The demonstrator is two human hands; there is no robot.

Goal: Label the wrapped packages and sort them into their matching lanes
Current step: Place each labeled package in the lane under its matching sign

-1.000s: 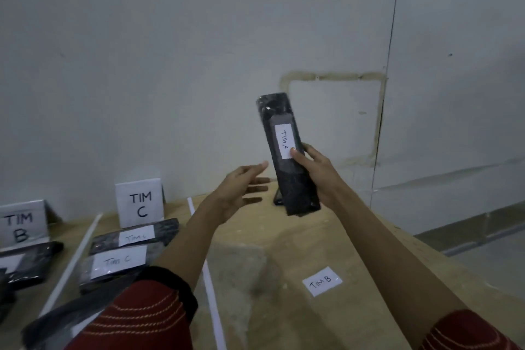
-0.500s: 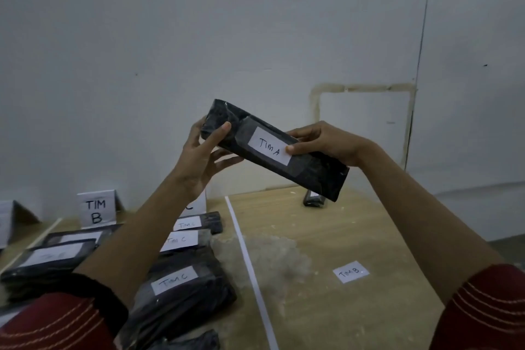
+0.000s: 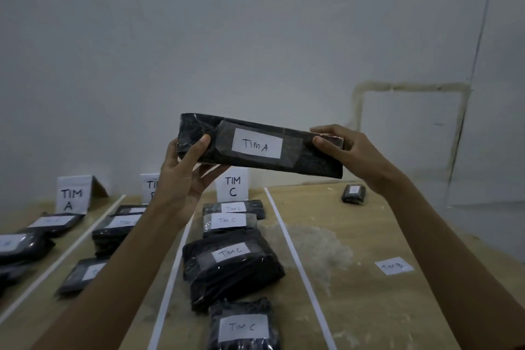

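Observation:
I hold a long black wrapped package (image 3: 301,155) level in the air, its white label reading "TIM A" facing me. My left hand (image 3: 187,176) grips its left end, thumb on the front. My right hand (image 3: 343,150) pinches its right end. Below on the wooden table (image 3: 383,307), white strips mark lanes. Standing cards read TIM A (image 3: 72,194) and TIM C (image 3: 233,185); a third card (image 3: 150,185) is partly hidden by my left arm. Several labelled packages lie in the TIM C lane (image 3: 231,264).
Black packages lie in the far-left lane (image 3: 54,223) and the middle lane (image 3: 113,231). A loose "TIM B" label (image 3: 394,266) and a small black package (image 3: 353,193) rest on the right part of the table. The wall stands close behind.
The package went from upright in my right hand alone to level, held by both hands. My view swung left, bringing the TIM A card and lane into sight.

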